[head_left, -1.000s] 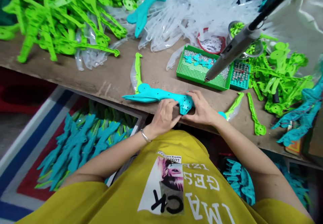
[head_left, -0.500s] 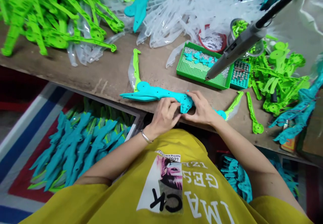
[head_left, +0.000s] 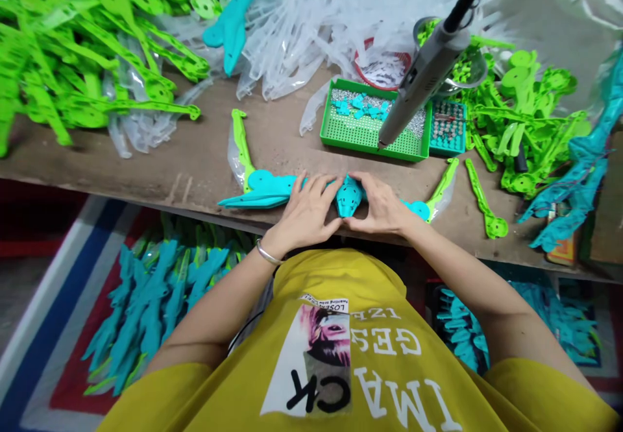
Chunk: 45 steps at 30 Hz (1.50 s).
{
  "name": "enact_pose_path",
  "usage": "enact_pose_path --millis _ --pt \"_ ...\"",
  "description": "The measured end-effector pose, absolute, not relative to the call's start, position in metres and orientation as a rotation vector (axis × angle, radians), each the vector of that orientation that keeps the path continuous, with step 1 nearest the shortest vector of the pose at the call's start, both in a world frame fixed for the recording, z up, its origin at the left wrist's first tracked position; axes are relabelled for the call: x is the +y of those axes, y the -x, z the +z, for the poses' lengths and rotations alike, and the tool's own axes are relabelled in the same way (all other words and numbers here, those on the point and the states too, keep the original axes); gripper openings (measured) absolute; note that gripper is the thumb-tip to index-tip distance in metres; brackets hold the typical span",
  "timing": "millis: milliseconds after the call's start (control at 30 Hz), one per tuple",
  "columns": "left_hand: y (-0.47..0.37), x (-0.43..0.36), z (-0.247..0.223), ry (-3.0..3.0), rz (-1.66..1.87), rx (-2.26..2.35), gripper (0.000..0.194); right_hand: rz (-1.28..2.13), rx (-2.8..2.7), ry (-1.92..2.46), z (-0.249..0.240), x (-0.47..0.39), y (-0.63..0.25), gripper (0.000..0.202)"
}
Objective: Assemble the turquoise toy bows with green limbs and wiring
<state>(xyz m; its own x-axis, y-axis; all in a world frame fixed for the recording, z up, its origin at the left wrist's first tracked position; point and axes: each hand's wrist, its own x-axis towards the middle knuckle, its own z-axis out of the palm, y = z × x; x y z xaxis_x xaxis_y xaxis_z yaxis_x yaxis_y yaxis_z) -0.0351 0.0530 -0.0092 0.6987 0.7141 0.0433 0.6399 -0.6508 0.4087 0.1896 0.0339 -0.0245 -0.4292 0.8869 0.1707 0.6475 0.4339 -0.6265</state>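
Observation:
A turquoise winged plastic toy lies along the front edge of the bench, its pointed head-like end facing my body. My left hand rests over its left half, fingers on top and thumb near the point. Curled around the other side, my right hand has thumb and fingertips against the head part. Both hands hide much of the body. A lime-green arm with clear film joins the toy's left end, and a similar green arm joins the right end.
An electric screwdriver hangs above a green tray of screws and small turquoise pieces. Beside it is a teal bit-filled box. Green parts and clear film pieces are heaped behind. Turquoise toys fill a container below left.
The toy's head part has turned to point straight toward me. My left hand has opened out flatter over the body, and my right hand has shifted its hold. The camera view has moved slightly.

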Motion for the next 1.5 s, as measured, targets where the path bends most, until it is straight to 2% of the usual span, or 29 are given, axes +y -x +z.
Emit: enact_pose_path --millis 367,600,667,800,867,1033,1500 --pt "0.043 0.057 -0.022 -2.592 0.309 0.989 0.066 0.719 -2.136 1.31 -0.024 0.033 -0.188 0.084" --pt "0.047 0.062 -0.026 -2.625 0.292 0.972 0.064 0.746 -2.136 1.278 -0.023 0.039 -0.192 0.097" --pt "0.047 0.061 -0.024 -2.623 0.294 0.989 0.064 0.595 -2.145 1.264 -0.017 0.031 -0.19 0.091" --pt "0.046 0.059 -0.022 -2.629 0.31 1.002 0.063 0.269 -2.044 1.361 -0.014 -0.012 -0.179 0.038" --pt "0.046 0.058 -0.022 -2.629 0.323 1.008 0.064 0.239 -1.941 1.462 -0.023 -0.038 -0.169 0.024" --pt "0.045 0.059 -0.02 -2.618 0.322 1.028 0.063 0.29 -1.756 1.525 -0.052 -0.066 -0.146 0.037" --pt "0.045 0.059 -0.02 -2.616 0.32 1.019 0.063 0.287 -1.774 1.522 -0.065 -0.051 -0.145 0.033"
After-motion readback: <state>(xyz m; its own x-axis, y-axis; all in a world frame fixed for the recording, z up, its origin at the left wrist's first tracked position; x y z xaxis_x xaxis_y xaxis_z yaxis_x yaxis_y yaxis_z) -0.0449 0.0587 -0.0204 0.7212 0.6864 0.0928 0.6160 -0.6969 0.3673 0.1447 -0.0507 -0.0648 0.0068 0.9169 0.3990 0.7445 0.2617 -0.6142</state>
